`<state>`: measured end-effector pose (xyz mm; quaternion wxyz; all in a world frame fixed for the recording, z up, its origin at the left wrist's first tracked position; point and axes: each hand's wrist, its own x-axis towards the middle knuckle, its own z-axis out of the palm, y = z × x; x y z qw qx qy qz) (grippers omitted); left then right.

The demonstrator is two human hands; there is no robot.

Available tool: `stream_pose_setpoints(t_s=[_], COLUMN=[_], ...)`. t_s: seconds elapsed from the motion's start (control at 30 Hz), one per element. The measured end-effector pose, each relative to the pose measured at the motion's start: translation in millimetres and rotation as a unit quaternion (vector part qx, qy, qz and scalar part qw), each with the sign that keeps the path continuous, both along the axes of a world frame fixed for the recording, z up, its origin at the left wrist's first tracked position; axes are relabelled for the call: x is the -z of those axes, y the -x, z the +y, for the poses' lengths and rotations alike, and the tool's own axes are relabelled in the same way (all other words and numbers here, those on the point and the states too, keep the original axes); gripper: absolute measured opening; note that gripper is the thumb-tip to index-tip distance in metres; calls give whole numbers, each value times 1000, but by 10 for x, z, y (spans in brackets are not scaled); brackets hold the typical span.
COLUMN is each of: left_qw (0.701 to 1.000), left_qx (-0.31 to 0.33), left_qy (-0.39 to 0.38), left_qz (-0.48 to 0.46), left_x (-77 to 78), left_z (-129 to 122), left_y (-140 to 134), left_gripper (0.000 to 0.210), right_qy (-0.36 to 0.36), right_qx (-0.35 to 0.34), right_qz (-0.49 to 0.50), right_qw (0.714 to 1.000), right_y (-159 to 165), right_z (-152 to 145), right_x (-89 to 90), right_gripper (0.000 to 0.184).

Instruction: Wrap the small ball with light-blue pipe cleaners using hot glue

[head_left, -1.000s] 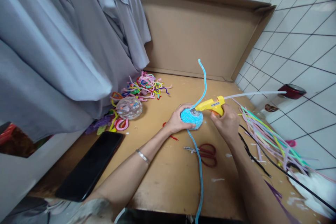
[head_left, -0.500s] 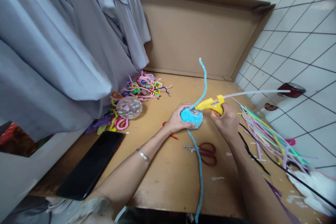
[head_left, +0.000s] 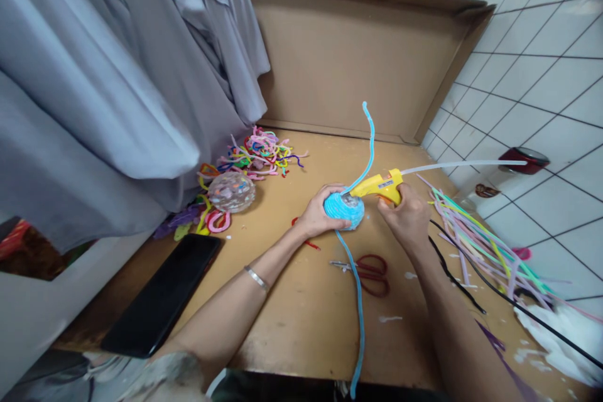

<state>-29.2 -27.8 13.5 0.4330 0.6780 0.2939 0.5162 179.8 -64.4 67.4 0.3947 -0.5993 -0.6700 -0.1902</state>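
Observation:
My left hand (head_left: 323, 213) is closed around a ball wrapped in blue pipe cleaner (head_left: 340, 212), whose top still shows a bare clear patch. One blue pipe cleaner end (head_left: 372, 138) stands up from the ball, and another blue length (head_left: 360, 308) hangs below it across the table. In my right hand (head_left: 406, 217) is a yellow hot glue gun (head_left: 379, 186), its nozzle at the ball's bare top. A long clear glue stick (head_left: 461, 165) sticks out of the gun's back. Red-handled scissors (head_left: 372, 273) lie just below the ball.
To the left are a clear ball (head_left: 232, 192), a pile of coloured pipe cleaners (head_left: 264, 154) and a black phone (head_left: 164, 295). Loose pipe cleaners (head_left: 485, 239), a black cord (head_left: 532, 317) and white tissue (head_left: 560, 339) lie right. A cardboard panel (head_left: 358, 56) stands behind; grey cloth (head_left: 141, 75) hangs left.
The upright blue pipe cleaner end has swung slightly to the right. The glue stick's far end has shifted a little to the right. Both hands hold nearly the same position.

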Motion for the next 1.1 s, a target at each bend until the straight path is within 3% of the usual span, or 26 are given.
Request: stream_pose_setpoints(t_s=[0.83,1.1], left_qw=[1000,1000], left_qx=[5,2], left_qy=[-17,-12], left_qz=[-3,-6], left_x=[15,33], left_z=[8,25], left_y=[-3,-4], left_gripper=[74,75], right_qy=[-7,90], right_qx=[-2,41], right_qz=[17,78], right_qw=[1000,992], right_y=[-34,-15], right_z=[18,59], right_x=[-5,-7], right_gripper=[16,23])
